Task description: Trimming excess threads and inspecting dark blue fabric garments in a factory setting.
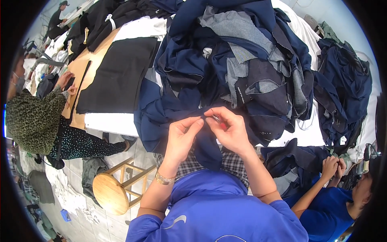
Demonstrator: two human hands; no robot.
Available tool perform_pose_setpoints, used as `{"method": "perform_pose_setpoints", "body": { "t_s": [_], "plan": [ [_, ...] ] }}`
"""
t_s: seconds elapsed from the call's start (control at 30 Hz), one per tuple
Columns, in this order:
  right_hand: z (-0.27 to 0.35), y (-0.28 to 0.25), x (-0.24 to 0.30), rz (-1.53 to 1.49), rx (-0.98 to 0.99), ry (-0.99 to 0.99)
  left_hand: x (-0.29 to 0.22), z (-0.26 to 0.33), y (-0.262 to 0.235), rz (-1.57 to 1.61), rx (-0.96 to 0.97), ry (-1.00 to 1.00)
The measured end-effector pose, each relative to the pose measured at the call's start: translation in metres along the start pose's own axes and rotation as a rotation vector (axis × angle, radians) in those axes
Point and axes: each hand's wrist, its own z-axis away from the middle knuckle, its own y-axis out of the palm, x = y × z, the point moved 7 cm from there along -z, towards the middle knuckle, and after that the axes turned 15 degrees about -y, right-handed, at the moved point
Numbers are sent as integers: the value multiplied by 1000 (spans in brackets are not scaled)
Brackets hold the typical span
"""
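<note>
Navy fabric (206, 147) hangs between my two hands at the near edge of the table, its lower end falling over my lap. My left hand (181, 135) pinches its edge between thumb and forefinger. Close beside it, my right hand (230, 128) is closed round a small metal tool (217, 118) with a red part, whose kind I cannot make out. The fingertips of that hand meet the fabric near the left thumb. In front of both hands rises a big heap of navy garments (185, 60) with grey-blue inner sides and frayed edges.
Black cut panels (117, 76) lie stacked to the left of the heap. A wooden stool (111, 193) stands at lower left. One person (32, 117) works at the left of the table, another (326, 205) sits close on my right. More navy garments (342, 88) hang at far right.
</note>
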Motion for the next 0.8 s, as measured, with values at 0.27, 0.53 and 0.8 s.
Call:
{"method": "perform_pose_setpoints", "body": {
  "t_s": [0.27, 0.53, 0.8],
  "plan": [
    [7, -4, -15, -80, -138, 206, 7, -4, -4, 230, 102, -77],
    [10, 4, -4, -319, -30, 307, -2, 0, 7, 227, 147, -66],
    [23, 5, -13, -283, 126, 271, -49, 38, -7, -229, -90, 294]
  ]
}}
